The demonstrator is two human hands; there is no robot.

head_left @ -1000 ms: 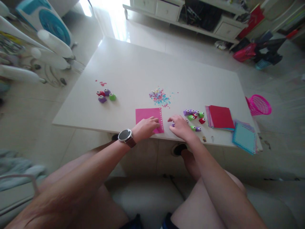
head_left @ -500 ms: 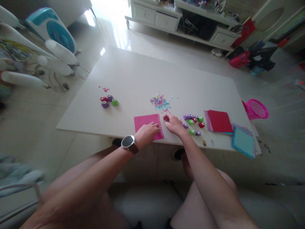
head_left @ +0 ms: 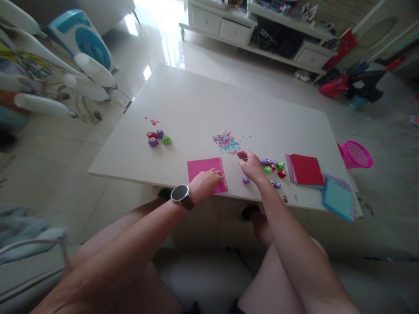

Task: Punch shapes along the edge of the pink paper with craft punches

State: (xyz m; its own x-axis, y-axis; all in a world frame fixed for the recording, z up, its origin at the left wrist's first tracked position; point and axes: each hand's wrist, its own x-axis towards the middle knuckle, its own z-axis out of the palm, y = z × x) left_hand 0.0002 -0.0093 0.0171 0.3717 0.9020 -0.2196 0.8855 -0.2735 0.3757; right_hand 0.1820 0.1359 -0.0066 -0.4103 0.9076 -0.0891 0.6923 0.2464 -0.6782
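**Two hands at the pink sheet and the confetti**

Nearest us, our left hand (head_left: 206,182), a watch (head_left: 181,193) on its wrist, lies flat with loose fingers on the near right corner of the pink paper sheet (head_left: 205,172), which sits at the near edge of the white table (head_left: 196,100). Just to the right, our right hand (head_left: 251,165) hovers over the table with fingertips drawn together; we cannot tell whether they pinch anything. A small purple punch (head_left: 245,180) stands just beside it, at the wrist. Beyond the wrist on the right lies a cluster of punches (head_left: 273,165), then a red paper stack (head_left: 306,170) and a blue sheet (head_left: 338,199). Just past the fingertips lies the confetti pile (head_left: 225,141). Farther left, well apart, four more punches (head_left: 158,137) sit. A pink basket (head_left: 356,154) stands off the table's right end.
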